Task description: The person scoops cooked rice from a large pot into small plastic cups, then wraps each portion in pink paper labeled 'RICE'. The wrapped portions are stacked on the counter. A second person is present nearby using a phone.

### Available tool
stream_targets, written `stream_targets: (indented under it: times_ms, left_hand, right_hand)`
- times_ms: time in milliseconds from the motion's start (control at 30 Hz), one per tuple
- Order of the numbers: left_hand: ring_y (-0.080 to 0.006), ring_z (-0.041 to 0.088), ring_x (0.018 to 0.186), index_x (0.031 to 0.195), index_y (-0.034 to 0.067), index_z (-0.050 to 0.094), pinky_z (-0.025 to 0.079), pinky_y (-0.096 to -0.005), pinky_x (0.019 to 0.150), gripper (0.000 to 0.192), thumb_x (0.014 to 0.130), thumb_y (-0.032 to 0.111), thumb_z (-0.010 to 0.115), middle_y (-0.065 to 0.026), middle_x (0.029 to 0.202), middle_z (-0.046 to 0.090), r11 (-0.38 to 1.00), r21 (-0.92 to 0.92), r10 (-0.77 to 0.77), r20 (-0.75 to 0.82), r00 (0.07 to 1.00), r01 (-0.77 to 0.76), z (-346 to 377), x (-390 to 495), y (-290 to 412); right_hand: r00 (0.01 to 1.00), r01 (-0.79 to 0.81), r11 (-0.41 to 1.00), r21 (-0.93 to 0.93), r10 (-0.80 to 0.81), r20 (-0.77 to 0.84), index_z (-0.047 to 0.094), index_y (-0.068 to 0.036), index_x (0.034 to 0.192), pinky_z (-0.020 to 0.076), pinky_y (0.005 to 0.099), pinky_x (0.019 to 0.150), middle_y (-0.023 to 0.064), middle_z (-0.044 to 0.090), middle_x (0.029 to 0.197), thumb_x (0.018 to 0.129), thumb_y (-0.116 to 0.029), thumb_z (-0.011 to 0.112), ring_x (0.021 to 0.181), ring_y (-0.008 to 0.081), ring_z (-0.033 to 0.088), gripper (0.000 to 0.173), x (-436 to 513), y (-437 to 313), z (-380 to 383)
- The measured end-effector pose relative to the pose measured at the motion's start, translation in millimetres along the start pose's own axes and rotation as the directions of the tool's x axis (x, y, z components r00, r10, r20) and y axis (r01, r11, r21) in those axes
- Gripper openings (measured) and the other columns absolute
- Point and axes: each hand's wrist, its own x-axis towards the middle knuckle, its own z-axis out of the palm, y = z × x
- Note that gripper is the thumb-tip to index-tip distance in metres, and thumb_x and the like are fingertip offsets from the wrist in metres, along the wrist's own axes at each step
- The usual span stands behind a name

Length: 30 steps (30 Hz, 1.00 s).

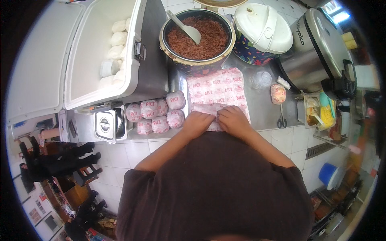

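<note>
On the steel counter before me lies a stack of printed paper wrappers [217, 87]. My left hand [198, 124] and my right hand [234, 121] pinch the folded near edge of a wrapper at the stack's front, fingers curled over it. Whether anything lies inside the fold is hidden. To the left, several wrapped rice bundles [159, 124] sit in two rows. Behind the stack stands an open rice cooker [197, 39] of reddish-brown rice, with a white rice paddle [191, 33] resting in it. One wrapped bundle [277, 94] lies at the right, above black-handled scissors [282, 122].
An open cooler box [150, 75] holding white-wrapped bundles [116, 52] stands left. A lidded steel container [105, 125] is at the counter's left front. Right are a closed patterned cooker [259, 30], a large Miyako cooker [313, 57] and food pans [312, 110]. People in dark clothes [57, 159] are far left.
</note>
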Motion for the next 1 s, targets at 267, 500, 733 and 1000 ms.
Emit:
stream_targets:
  times_ms: [267, 500, 733, 1000]
  left_hand:
    - [-0.0262, 0.067, 0.076, 0.087, 0.011, 0.069, 0.053, -0.0396, 0.064, 0.008, 0.082, 0.017, 0.069, -0.0043, 0.083, 0.066, 0.998, 0.044, -0.05, 0.065, 0.997, 0.048, 11.6, 7.0, -1.3]
    - [-0.0266, 0.068, 0.08, 0.093, 0.012, 0.072, 0.053, -0.0413, 0.065, 0.013, 0.087, 0.023, 0.071, -0.006, 0.083, 0.068, 0.963, -0.183, -0.179, 0.104, 0.978, 0.196, -30.6, -0.3, 10.3]
    - [-0.0281, 0.067, 0.092, 0.092, 0.008, 0.072, 0.052, -0.043, 0.078, 0.013, 0.089, 0.019, 0.065, -0.0096, 0.094, 0.07, 0.999, -0.034, -0.006, 0.025, 1.0, 0.007, -51.2, 36.9, 16.2]
    - [-0.0283, 0.064, 0.093, 0.083, 0.007, 0.07, 0.052, -0.0427, 0.08, 0.01, 0.083, 0.015, 0.063, -0.0089, 0.091, 0.065, 0.984, 0.163, -0.118, 0.27, 0.956, 0.075, -14.4, 16.7, -10.1]
  right_hand:
    - [0.997, -0.052, 0.997, 0.058, 0.055, -0.058, 0.068, -0.008, 0.098, 0.0488, 0.0419, 0.088, 0.0068, 0.068, 0.102, 0.083, -0.013, 0.067, 0.099, 0.027, 0.065, 0.016, -7.3, 1.7, 6.4]
    - [1.0, -0.02, 0.99, 0.136, 0.02, 0.001, 0.071, -0.009, 0.104, 0.047, 0.0418, 0.095, 0.0055, 0.069, 0.107, 0.083, -0.013, 0.067, 0.109, 0.025, 0.061, 0.022, -20.2, 8.1, 15.5]
    - [0.999, -0.013, 0.992, 0.122, 0.007, 0.053, 0.072, -0.008, 0.1, 0.0468, 0.0426, 0.095, 0.0064, 0.068, 0.107, 0.089, -0.019, 0.068, 0.108, 0.0278, 0.059, 0.016, -19.5, 11.0, 15.8]
    - [0.964, -0.186, 0.944, 0.271, 0.229, -0.136, 0.07, -0.005, 0.095, 0.0488, 0.0424, 0.091, 0.0105, 0.068, 0.105, 0.092, -0.015, 0.067, 0.101, 0.0311, 0.063, 0.011, -35.4, 8.1, 25.4]
